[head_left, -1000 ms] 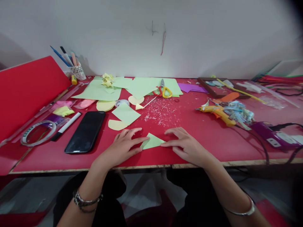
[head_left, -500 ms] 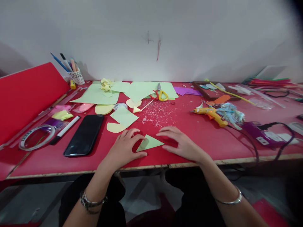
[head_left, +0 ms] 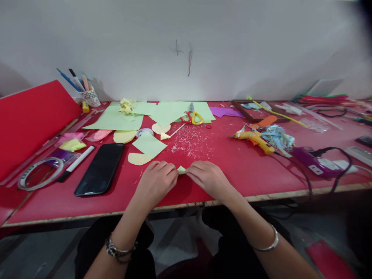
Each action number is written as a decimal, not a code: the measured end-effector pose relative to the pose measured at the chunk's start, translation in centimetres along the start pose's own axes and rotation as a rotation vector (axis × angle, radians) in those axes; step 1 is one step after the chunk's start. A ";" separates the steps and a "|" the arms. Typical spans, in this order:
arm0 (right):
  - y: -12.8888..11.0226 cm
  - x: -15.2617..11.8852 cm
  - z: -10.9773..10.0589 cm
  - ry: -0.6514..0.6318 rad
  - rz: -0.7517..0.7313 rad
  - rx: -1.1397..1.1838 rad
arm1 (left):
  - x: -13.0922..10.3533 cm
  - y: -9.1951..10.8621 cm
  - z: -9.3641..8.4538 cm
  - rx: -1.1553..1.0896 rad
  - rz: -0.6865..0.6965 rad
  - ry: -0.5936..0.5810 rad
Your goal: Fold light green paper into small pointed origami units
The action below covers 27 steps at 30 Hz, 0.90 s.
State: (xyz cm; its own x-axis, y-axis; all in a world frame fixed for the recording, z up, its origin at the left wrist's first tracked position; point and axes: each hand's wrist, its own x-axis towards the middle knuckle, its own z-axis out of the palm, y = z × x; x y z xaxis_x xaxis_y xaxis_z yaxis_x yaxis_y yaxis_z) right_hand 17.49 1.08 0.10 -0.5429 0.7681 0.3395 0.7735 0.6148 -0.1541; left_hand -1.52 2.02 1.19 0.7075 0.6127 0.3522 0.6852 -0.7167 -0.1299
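Note:
Near the table's front edge, a small piece of light green paper [head_left: 181,169] shows between my two hands, mostly hidden by the fingers. My left hand [head_left: 159,179] is closed on its left side. From the right, my right hand [head_left: 207,176] pinches the same paper with bent fingers. Just beyond my left hand lie a green paper square [head_left: 149,145] and a pale yellow half-round piece [head_left: 138,158]. A small yellow paper cone [head_left: 165,136] on a thin stick rests behind them.
A black phone [head_left: 100,169], a marker [head_left: 77,162] and a tape roll [head_left: 40,173] lie left. Scissors [head_left: 192,115] rest on green sheets at the back. A yellow glue gun [head_left: 254,140] and a purple power block [head_left: 318,164] are on the right.
Both hands have closed on the green paper, which earlier lay as an open triangle between spread fingers. My right hand has moved left, closer to my left hand. The view has shifted slightly.

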 end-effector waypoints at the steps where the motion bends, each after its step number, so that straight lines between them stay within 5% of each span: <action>1: -0.1 -0.1 0.0 0.012 -0.002 -0.001 | 0.1 0.3 0.0 0.004 0.015 0.046; 7: -0.7 -0.4 -0.9 0.052 -0.003 0.260 | 0.4 1.3 -0.5 0.061 0.080 0.213; 12: -0.7 -0.3 -2.1 0.000 0.142 0.577 | 0.2 0.5 -1.4 0.064 0.057 0.277; 19: 0.0 -0.5 -1.9 -0.001 0.308 0.793 | -0.7 -1.6 -0.2 0.075 -0.224 0.290; 21: 0.1 -0.5 -1.7 0.041 0.389 0.891 | -0.9 -1.9 -0.2 -0.080 -0.409 0.270; 23: -0.2 -0.4 -1.4 0.089 0.467 1.004 | -0.7 -1.6 -0.5 -0.461 -0.527 0.188; 27: -1.3 -0.3 -0.9 0.098 0.460 1.112 | 0.1 0.0 -1.1 -1.150 -0.503 -0.019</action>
State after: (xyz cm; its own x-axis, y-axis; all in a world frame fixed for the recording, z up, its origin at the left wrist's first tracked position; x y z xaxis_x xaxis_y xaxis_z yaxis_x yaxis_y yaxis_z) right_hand 16.96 -0.11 1.02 -0.2259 0.9685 0.1047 0.1570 0.1422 -0.9773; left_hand -1.65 1.74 2.28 0.4210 0.8999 0.1136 0.3391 -0.2724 0.9005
